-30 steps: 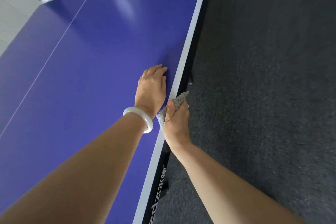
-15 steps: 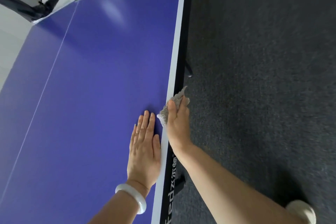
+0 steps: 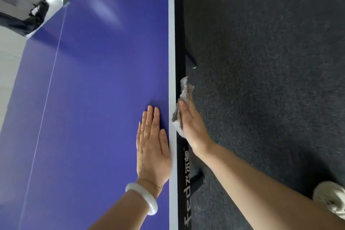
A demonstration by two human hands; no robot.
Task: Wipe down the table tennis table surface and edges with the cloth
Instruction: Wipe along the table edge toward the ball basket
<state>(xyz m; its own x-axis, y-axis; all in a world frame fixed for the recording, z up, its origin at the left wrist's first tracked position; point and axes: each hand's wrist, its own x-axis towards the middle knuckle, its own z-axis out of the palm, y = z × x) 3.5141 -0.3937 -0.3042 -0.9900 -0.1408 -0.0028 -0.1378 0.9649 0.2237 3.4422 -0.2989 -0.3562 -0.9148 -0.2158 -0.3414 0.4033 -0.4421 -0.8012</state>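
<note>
Right hand (image 3: 190,123), fingers straight, presses the cloth (image 3: 184,89) against the black side edge (image 3: 180,24); left hand (image 3: 152,147) lies flat on the tabletop (image 3: 93,99). Risk: cloth is pressed, not gripped, and could drop to the floor (image 3: 261,80)

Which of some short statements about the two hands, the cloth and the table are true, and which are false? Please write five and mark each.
1. The left hand lies flat on the blue table top. True.
2. The right hand presses the cloth against the table's black side edge. True.
3. The white bracelet is on the right wrist. False: it is on the left wrist.
4. The cloth lies in the middle of the blue top. False: it is at the side edge, under the right hand.
5. The floor is pale wood. False: it is dark carpet.
</note>
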